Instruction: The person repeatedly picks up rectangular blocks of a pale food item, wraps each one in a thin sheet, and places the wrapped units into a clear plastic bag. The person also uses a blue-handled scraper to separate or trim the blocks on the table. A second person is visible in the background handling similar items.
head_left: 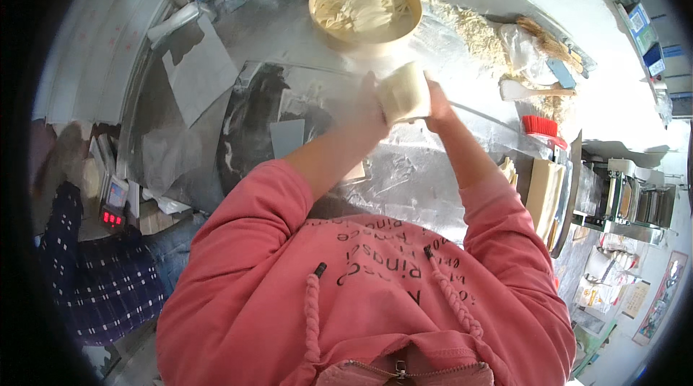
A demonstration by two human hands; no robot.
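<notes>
Between my two hands, above the floury worktop (404, 162), is a pale cream, thick block of dough (404, 94), which looks like a stack or folded sheet. My left hand (373, 106) presses its left side and is smeared by motion. On the other side my right hand (438, 106) grips the edge, with some fingers hidden behind the dough. Just beyond stands a round, wooden-rimmed tray (317, 14) holding pale noodles (361, 7) dusted with flour.
A heap of dough scraps (473, 32) lies at the far right, near a white scraper (530, 90) and a red brush (540, 126). Left of my arms are a metal scraper plate (287, 137) and a white sheet (198, 72). A person in a dark checked sleeve (108, 278) is at the left.
</notes>
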